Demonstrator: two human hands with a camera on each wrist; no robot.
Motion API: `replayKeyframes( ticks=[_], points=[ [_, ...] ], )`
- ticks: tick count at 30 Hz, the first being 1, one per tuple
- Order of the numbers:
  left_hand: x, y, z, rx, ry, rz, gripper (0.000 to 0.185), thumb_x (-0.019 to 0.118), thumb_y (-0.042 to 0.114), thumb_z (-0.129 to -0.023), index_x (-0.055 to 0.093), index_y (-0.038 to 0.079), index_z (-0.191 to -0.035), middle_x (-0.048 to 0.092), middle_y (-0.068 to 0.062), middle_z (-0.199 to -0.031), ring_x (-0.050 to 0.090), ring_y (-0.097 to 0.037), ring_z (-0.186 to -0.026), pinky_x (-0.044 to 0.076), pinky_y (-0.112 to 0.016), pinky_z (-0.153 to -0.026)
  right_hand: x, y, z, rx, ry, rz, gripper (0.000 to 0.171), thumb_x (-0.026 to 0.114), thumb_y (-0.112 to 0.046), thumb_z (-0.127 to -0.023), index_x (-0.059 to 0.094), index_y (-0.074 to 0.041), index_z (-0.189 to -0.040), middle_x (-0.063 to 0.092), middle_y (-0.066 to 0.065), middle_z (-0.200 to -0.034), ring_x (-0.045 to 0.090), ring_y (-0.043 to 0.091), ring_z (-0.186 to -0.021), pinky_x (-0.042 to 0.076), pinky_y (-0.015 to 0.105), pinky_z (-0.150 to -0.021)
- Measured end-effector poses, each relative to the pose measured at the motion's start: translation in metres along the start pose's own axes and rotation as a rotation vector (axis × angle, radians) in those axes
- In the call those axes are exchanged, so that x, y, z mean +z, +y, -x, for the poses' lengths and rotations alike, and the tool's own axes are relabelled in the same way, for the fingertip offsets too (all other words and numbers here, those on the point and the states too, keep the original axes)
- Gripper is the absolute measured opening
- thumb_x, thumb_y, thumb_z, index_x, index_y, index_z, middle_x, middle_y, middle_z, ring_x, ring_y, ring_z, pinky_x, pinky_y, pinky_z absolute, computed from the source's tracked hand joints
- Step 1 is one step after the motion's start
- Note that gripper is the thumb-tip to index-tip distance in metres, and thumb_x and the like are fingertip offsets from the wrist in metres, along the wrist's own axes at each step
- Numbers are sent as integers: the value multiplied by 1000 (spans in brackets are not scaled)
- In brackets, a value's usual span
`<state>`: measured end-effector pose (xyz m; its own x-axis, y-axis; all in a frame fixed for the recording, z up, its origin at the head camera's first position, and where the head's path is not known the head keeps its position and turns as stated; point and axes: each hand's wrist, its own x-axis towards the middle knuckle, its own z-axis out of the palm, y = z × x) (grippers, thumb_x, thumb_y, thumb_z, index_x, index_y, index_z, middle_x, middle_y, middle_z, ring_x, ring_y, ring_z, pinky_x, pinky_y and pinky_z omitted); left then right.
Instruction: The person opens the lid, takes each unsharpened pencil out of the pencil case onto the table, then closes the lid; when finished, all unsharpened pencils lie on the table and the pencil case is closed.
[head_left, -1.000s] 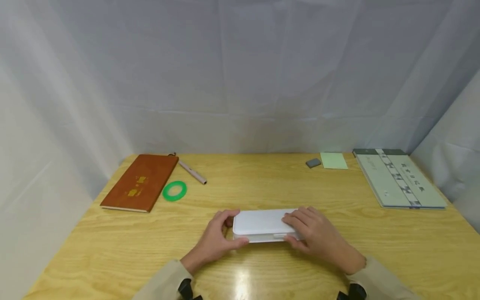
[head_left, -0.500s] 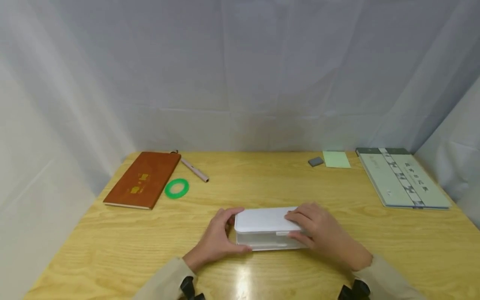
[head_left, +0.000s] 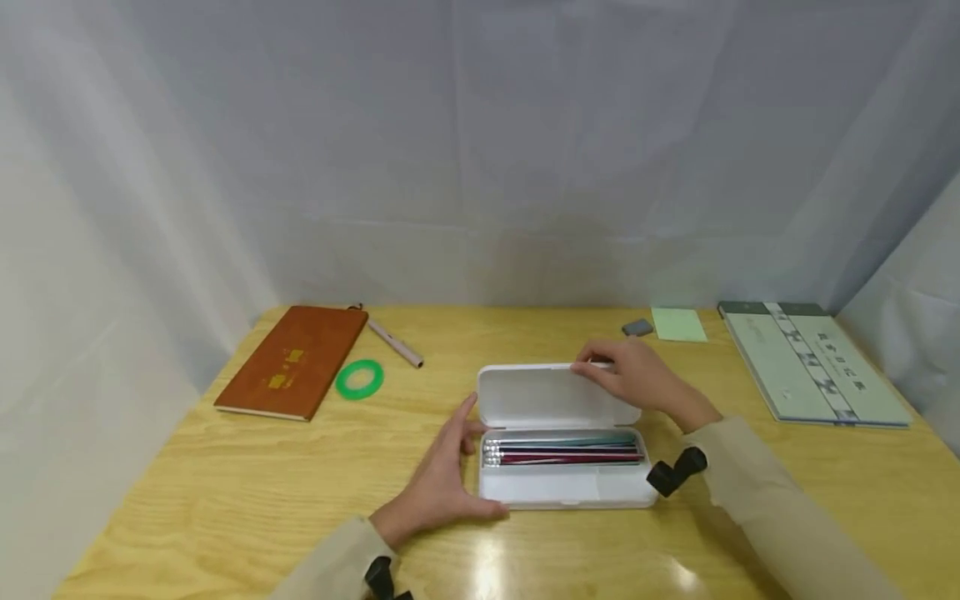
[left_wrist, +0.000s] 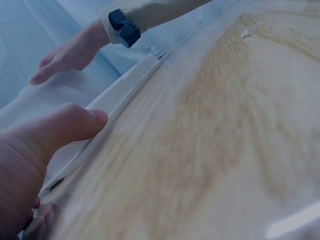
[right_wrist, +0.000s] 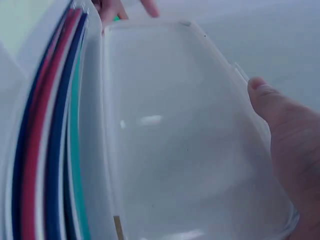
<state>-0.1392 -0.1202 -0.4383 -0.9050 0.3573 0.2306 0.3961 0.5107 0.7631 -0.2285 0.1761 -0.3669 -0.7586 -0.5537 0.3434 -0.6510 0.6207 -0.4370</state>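
A white pencil case [head_left: 536,485] lies on the table in front of me, its lid [head_left: 551,396] swung up and back. Several pencils [head_left: 566,455] in dark blue, red and teal lie in the case's rear half, and they show close up in the right wrist view. My left hand [head_left: 437,479] holds the case's left end, thumb at the front corner and fingers toward the back. The left thumb shows over the front edge in the left wrist view. With thumb and fingers my right hand [head_left: 637,377] pinches the lid's top edge near its right end.
At the left lie a brown notebook [head_left: 296,358], a pen [head_left: 396,343] and a green tape ring [head_left: 345,390]. A grey eraser [head_left: 637,327], pale green sticky notes [head_left: 678,325] and a light green book [head_left: 810,367] lie at the back right. Pale curtains hang behind the wooden table [head_left: 247,500].
My right hand has lifted the lid up and away from me, opening the case and exposing the pencils. My left hand stays at the case's left end.
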Motion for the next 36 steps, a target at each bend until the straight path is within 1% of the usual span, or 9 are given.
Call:
replayKeyframes(
  ticks=[8, 16, 18, 21, 23, 25, 28, 31, 36],
  points=[
    [-1, 1, 1, 25, -26, -57, 139, 94, 42, -46, 11, 22, -156, 56, 5, -125, 45, -11, -94, 44, -25, -80, 9, 14, -14, 79, 25, -46, 11, 66, -23, -91, 72, -14, -92, 71, 0, -86, 65, 14, -80, 56, 38, -78],
    [-2, 2, 0, 5, -41, -84, 141, 94, 45, -45, 9, 24, -156, 56, 7, -125, 45, -10, -95, 44, -26, -82, 7, 13, -12, 84, 50, -47, 22, 67, -19, -90, 65, -5, -108, 61, -1, -72, 50, 12, -64, 43, 26, -60],
    [-2, 2, 0, 7, -43, -91, 141, 94, 45, -45, 9, 23, -156, 56, 6, -125, 45, -11, -95, 44, -26, -82, 6, 12, -9, 52, 102, -13, 28, 68, -19, -90, 63, -2, -113, 61, 1, -77, 52, 16, -70, 41, 30, -69],
    [-1, 2, 1, 5, -46, -95, 141, 94, 44, -45, 10, 23, -156, 56, 6, -125, 45, -11, -95, 44, -27, -83, 4, 9, -1, -50, 264, 26, 37, 63, -26, -93, 59, 3, -116, 61, 9, -86, 53, 25, -83, 36, 40, -80],
    [-1, 3, 1, 3, -50, -94, 141, 94, 44, -46, 9, 22, -156, 56, 6, -125, 45, -11, -96, 44, -27, -83, 1, 4, 7, -133, 381, 51, 41, 56, -32, -97, 58, 5, -114, 59, 12, -88, 52, 26, -84, 35, 40, -79],
    [-1, 4, 1, -2, -56, -89, 141, 94, 44, -46, 8, 22, -156, 55, 6, -126, 45, -11, -96, 44, -27, -83, 0, -2, 17, -206, 424, 32, 42, 51, -32, -99, 58, 7, -111, 57, 11, -83, 51, 20, -77, 40, 32, -73],
    [-1, 4, 1, -7, -56, -80, 141, 94, 45, -47, 7, 23, -156, 55, 6, -126, 45, -11, -97, 44, -27, -84, 4, -13, 34, -233, 333, 1, 23, 58, -17, -96, 60, 3, -107, 53, -1, -74, 45, 5, -64, 41, 19, -55],
    [-1, 4, 1, -9, -49, -73, 141, 94, 43, -46, 8, 23, -156, 55, 6, -125, 45, -11, -97, 44, -28, -84, 12, -19, 49, -177, 130, -33, 16, 68, -4, -86, 64, -4, -102, 49, -11, -67, 38, -4, -58, 38, 15, -49],
    [-2, 3, 0, -3, -57, -88, 140, 93, 44, -48, 7, 24, -156, 54, 7, -127, 45, -10, -98, 45, -29, -86, 22, -17, 67, -63, -123, -72, 7, 70, -14, -87, 70, -12, -94, 45, -16, -59, 35, -7, -53, 36, 16, -48]
  ],
)
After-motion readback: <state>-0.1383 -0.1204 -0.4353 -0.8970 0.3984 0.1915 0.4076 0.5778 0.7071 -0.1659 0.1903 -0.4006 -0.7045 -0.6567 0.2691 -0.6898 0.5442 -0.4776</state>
